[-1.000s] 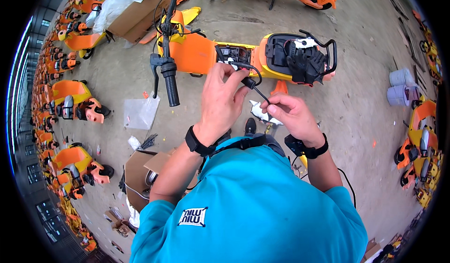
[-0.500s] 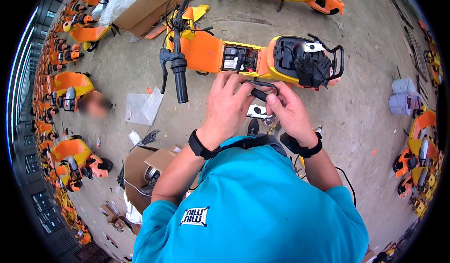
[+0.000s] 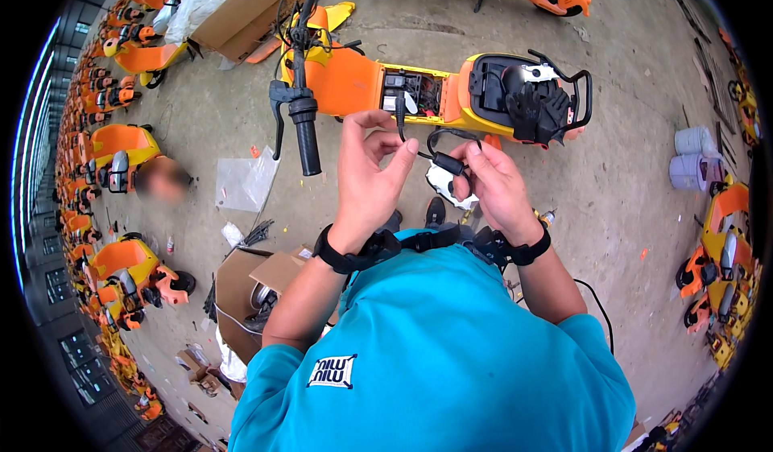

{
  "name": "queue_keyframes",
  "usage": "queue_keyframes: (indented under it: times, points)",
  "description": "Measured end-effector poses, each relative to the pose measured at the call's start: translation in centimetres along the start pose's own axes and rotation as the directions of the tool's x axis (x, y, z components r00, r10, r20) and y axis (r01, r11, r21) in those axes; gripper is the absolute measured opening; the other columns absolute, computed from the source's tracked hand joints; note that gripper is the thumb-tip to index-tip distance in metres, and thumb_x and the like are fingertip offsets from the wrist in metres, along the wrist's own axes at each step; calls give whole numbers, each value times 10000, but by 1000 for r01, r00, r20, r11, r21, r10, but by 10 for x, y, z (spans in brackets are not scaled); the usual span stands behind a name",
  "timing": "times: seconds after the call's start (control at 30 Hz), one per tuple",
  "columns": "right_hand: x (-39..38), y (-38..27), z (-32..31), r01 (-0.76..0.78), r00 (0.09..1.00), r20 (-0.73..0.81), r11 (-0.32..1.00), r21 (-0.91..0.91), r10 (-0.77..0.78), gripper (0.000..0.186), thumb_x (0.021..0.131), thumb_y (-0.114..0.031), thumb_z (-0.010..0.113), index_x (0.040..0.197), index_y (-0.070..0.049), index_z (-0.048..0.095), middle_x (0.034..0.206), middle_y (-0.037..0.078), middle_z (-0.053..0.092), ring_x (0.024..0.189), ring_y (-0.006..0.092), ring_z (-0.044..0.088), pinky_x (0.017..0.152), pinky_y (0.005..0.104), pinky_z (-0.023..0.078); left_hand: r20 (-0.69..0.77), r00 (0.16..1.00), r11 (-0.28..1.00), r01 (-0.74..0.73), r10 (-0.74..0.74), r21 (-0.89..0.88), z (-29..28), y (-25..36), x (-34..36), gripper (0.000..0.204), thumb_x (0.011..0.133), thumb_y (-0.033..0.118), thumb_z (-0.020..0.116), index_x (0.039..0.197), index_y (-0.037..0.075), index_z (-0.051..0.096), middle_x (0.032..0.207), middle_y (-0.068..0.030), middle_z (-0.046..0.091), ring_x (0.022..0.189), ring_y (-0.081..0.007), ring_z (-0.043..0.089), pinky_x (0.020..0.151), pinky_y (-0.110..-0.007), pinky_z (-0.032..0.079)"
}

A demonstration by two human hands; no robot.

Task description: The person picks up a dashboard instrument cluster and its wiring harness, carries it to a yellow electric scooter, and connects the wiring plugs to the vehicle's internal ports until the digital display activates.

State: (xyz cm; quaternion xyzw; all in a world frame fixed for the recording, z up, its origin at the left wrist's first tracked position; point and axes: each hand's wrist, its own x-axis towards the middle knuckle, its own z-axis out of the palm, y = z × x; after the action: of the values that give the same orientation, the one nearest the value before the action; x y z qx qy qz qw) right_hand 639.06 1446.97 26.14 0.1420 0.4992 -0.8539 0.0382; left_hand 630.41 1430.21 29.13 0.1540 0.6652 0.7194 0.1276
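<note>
Both hands up over the orange scooter's open deck [image 3: 419, 91]: right hand [image 3: 498, 190] fingers pinch the black cable connector [image 3: 448, 163], long axis 10-to-4, left hand [image 3: 369, 170] fingers pinch the thin black cable [image 3: 400, 118] at its 10 o'clock, just beside.

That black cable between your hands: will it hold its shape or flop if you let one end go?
Probably flops: the black cable curves in a loose loop between the left hand and right hand. Looks thin and light. Its thicker plug end would likely swing down.
</note>
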Motion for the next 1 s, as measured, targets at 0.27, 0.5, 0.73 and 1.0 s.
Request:
queue_keyframes:
  times: [0.27, 0.5, 0.73, 1.0]
  points:
    - [0, -5, 2, -83, 989, 118, 996, -45, 88, 253, 1017, -239, 481, 1074, -14, 582, 691, 9, 591, 604, 66, 536, 580, 207, 444, 229, 937, 936, 306, -263, -177, -8, -8, 3, 154, 946, 126, 619, 1049, 11, 623, 962, -52, 664, 903, -134, 635, 838, -298, 503]
    - [-2, -6, 5, -18, 985, 171, 995, -97, 35, 297, 979, -177, 554, 1223, -8, 561, 852, 8, 591, 723, 74, 587, 649, 228, 497, 155, 929, 907, 363, -336, -213, -18, -16, 2, 134, 967, 153, 588, 996, 26, 617, 945, -69, 652, 866, -155, 646, 767, -305, 540]
    - [-1, -2, 0, -65, 992, 114, 997, 29, 61, 310, 1007, -182, 495, 1219, 29, 578, 897, 27, 578, 741, 100, 587, 674, 242, 508, 169, 915, 891, 398, -367, -219, -22, -18, -1, 137, 975, 158, 574, 1000, 29, 614, 946, -72, 649, 863, -157, 649, 740, -311, 550]
    - [-2, 2, 0, -35, 995, 89, 999, 9, 34, 302, 1012, -242, 504, 1129, 15, 613, 915, 34, 594, 761, 97, 579, 681, 243, 505, 170, 917, 906, 387, -360, -172, -21, -15, -6, 200, 971, 135, 572, 1132, 18, 594, 979, -78, 669, 900, -161, 665, 748, -303, 546]
